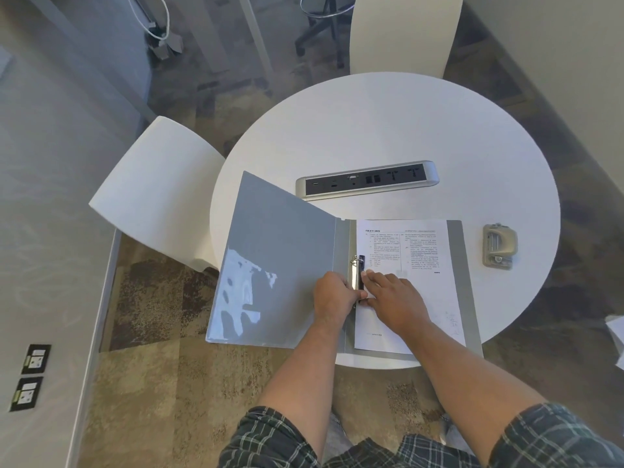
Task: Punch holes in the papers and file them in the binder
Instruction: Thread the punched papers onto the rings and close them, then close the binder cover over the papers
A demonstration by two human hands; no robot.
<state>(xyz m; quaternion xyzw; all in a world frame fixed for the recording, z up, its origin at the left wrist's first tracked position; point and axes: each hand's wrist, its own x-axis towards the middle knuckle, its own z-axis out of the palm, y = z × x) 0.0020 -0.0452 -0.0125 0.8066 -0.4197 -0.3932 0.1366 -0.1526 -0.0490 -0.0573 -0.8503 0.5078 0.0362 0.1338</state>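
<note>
A grey binder [277,244] lies open on the round white table [388,130], its front cover hanging off the table's left edge. Printed white papers [425,251] lie on the binder's right half, against the metal ring mechanism [356,271]. My left hand [332,297] is curled around the lower part of the ring mechanism. Beside it, my right hand [393,298] rests flat on the papers, fingertips touching the black clamp bar. The beige hole punch [499,245] sits on the table to the right of the binder, apart from both hands.
A silver power and socket strip [368,180] is set into the table behind the binder. White chairs stand at the left [158,184] and at the far side [405,32]. More white paper [616,336] shows at the right edge.
</note>
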